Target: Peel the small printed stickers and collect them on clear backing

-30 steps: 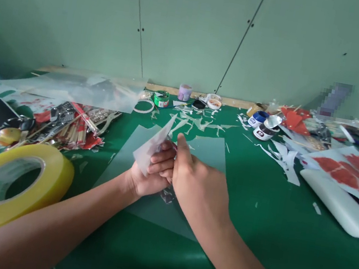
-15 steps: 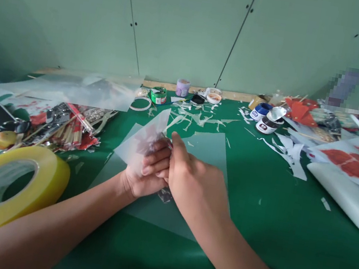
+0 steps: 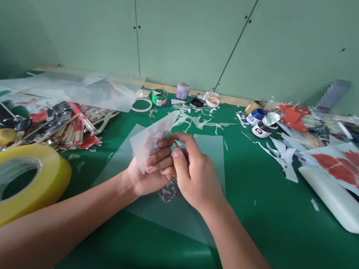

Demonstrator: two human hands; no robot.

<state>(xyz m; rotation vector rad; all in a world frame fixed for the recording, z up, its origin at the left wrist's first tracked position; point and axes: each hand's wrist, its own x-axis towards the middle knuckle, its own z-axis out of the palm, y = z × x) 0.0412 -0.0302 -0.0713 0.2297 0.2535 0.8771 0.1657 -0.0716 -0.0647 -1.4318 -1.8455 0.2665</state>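
Since the earlier frame, the right hand (image 3: 199,170) had been turned, its index finger now stretched out above the thumb, and the small translucent sheet (image 3: 146,145) had been swung more upright. The small translucent sheet was held raised in the left hand (image 3: 146,177), its fingers curled closed against it, above a large translucent sheet (image 3: 158,222) laid flat on the green tabletop (image 3: 276,256). A slender reddish item (image 3: 176,143) was held in a narrow pinch by the right hand, close to the left fingertips; its kind could not be told. Below the hands, a dark patterned patch (image 3: 170,191) was partly covered. Also noted: yellow tape roll (image 3: 57,178), near the left forearm; pale scraps (image 3: 198,121), strewn beyond the hands; green tin (image 3: 159,99) and lilac jar (image 3: 183,91), placed at the back; blue jar (image 3: 256,116), stood to the right; red-painted sheet (image 3: 335,171), placed at far right.
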